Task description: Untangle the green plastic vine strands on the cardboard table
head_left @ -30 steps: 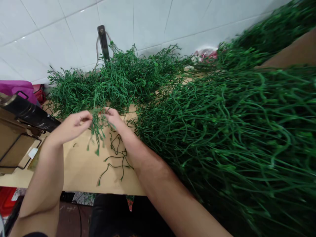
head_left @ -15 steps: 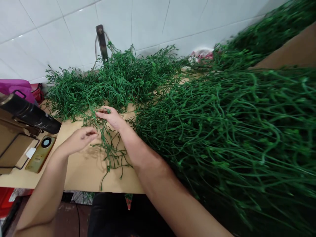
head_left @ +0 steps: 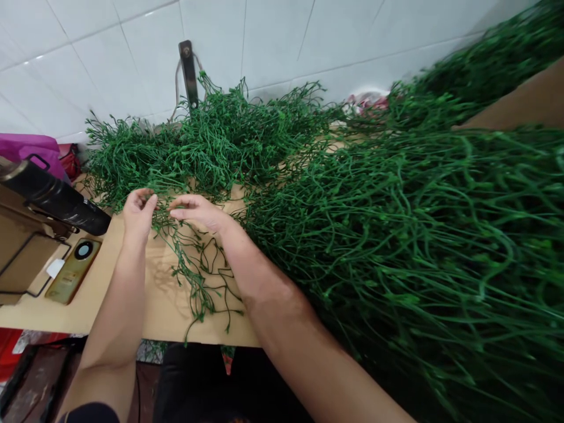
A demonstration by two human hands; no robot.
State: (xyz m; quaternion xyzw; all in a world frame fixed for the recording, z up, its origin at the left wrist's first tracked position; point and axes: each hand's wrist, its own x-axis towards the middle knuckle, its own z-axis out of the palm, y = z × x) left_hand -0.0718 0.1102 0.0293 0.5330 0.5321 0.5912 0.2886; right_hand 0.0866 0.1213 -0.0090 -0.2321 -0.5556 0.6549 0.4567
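A bunch of thin green plant stems (head_left: 187, 267) with small bud-like tips, artificial-looking, trails over the tan tabletop (head_left: 165, 326) toward its front edge. At the upper end of this bunch, my right hand (head_left: 200, 212) has its thumb and fingers closed around some stems. My left hand (head_left: 137, 216) is just to the left, fingers curled and thumb against the fingertips, pinching at the stems there. Behind both hands lies a tangled pile of the same green stems (head_left: 220, 135). A much larger heap of stems (head_left: 396, 235) fills the right side beside my right forearm.
On the left are a black bottle (head_left: 57, 197), a phone (head_left: 73, 273) and a purple bag (head_left: 35, 151). A dark metal strip (head_left: 188, 73) stands against the tiled wall. A brown cardboard piece (head_left: 520, 97) and a white bowl (head_left: 376, 93) are at the back right.
My left hand has moved up and away from me to the top of the bunch, beside my right hand. The right hand stays at the stems. The view has shifted slightly.
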